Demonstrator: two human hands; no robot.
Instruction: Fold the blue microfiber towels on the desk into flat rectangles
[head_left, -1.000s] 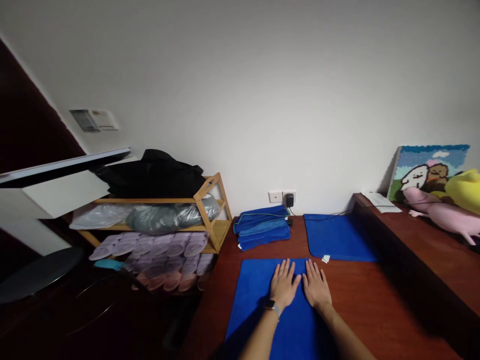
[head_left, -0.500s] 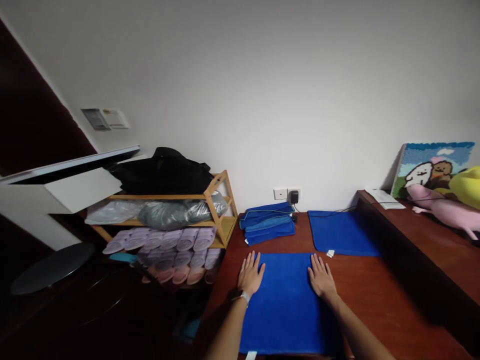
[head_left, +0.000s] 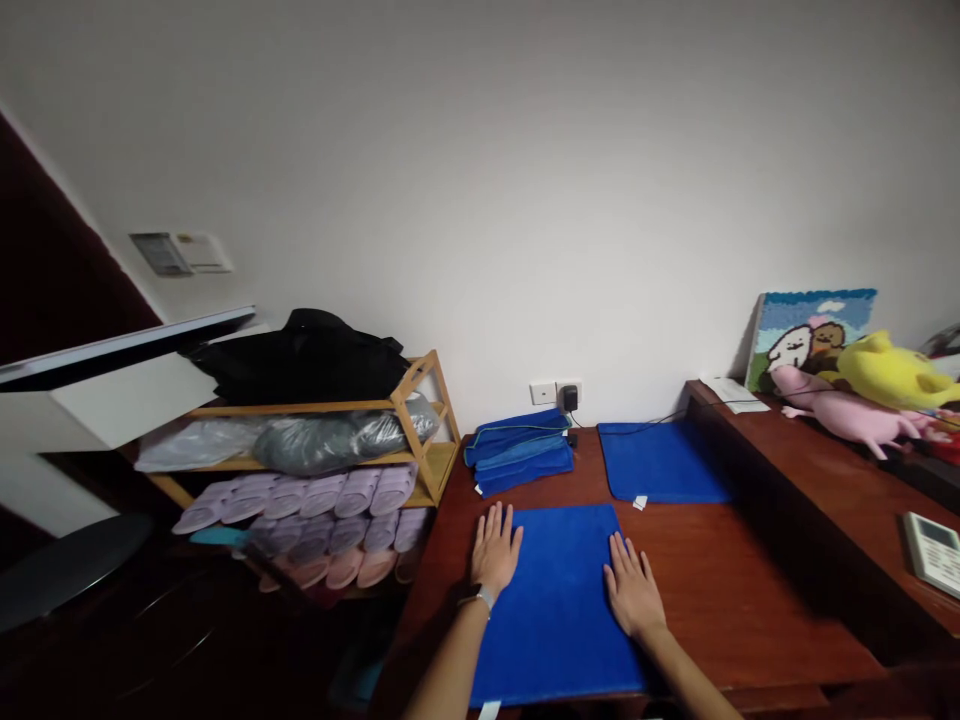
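A blue towel (head_left: 559,610) lies spread flat on the reddish-brown desk (head_left: 720,590), a white tag at its near left corner. My left hand (head_left: 495,552) rests flat on its far left edge, fingers stretched out. On the right edge lies my right hand (head_left: 632,590), also flat with the fingers extended and a little apart. Neither hand grips anything. Beyond them is a pile of folded blue towels (head_left: 521,452) by the wall. To its right another blue towel (head_left: 664,465) lies flat with a white tag.
A wooden rack (head_left: 431,430) left of the desk holds a black bag (head_left: 304,360) and several slippers (head_left: 341,495). A plugged charger (head_left: 570,397) trails a cable over the far towel. On the raised right ledge are plush toys (head_left: 840,410) and a calculator-like device (head_left: 934,553).
My right hand has slid nearer to me along the towel's right edge. The left hand stays at the left edge. The view has turned right, bringing the device on the ledge into sight.
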